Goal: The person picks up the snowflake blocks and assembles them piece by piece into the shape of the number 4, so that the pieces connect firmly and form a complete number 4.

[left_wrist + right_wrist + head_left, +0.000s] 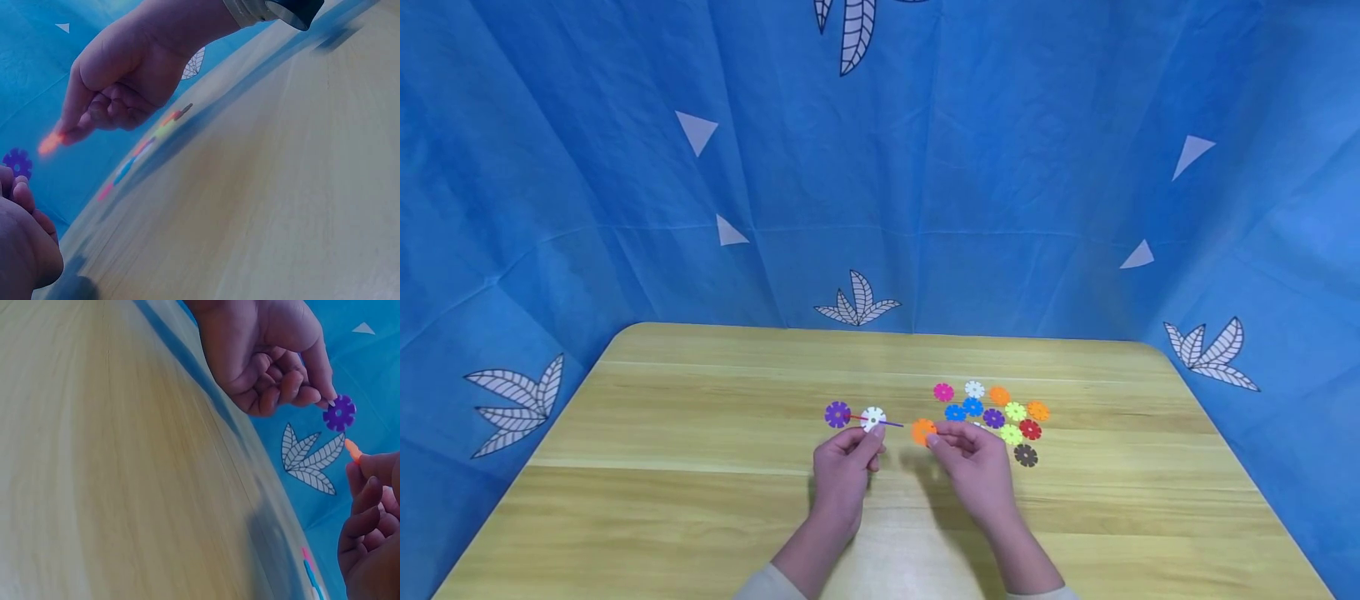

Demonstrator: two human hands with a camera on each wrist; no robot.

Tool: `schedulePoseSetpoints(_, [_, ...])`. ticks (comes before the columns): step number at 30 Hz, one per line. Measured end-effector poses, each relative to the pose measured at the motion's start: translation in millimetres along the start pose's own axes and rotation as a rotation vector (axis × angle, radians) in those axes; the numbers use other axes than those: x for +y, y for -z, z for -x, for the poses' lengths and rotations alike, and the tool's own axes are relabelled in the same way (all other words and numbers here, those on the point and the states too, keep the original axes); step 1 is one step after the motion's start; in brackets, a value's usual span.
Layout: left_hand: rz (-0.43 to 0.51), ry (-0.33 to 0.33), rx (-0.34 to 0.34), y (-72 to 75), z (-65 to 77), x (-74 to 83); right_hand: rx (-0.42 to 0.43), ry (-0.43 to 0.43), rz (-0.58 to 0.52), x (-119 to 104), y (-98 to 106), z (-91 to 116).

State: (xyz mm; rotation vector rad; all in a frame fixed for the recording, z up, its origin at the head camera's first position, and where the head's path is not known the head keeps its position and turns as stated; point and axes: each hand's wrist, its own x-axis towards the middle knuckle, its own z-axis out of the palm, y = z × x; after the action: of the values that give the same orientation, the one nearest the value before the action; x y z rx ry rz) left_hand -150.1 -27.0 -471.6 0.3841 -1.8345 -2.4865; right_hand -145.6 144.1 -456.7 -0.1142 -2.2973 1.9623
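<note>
My left hand (pixel 841 475) pinches a short chain of notched plastic discs above the table. In the chain, a purple disc (pixel 835 414) is at the left end, then a red disc (pixel 853 417) seen edge-on, a white disc (pixel 872 415) by the thumb, and a dark bluish-purple disc (pixel 892 424) edge-on at the right end. Between thumb and fingers, my right hand (pixel 981 475) holds an orange disc (pixel 921 432), a small gap away from the chain. The right wrist view shows that orange disc (pixel 353 451) edge-on, close to the purple disc (pixel 344 413) facing the camera.
Beyond my right hand, several loose discs lie flat on the wooden table (pixel 662 500): a pink one (pixel 943 392), a red one (pixel 1030 429), a dark brown one (pixel 1026 455) and others in blue, yellow-green, orange, purple and white. A blue patterned cloth (pixel 1000 167) hangs behind the table.
</note>
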Motion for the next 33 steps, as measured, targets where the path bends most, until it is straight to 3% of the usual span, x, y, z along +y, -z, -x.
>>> schedulePoseSetpoints(33, [0.043, 0.013, -0.028, 0.3, 2.2, -0.8, -0.014, -0.001, -0.017, -3.3, -8.9, 0.5])
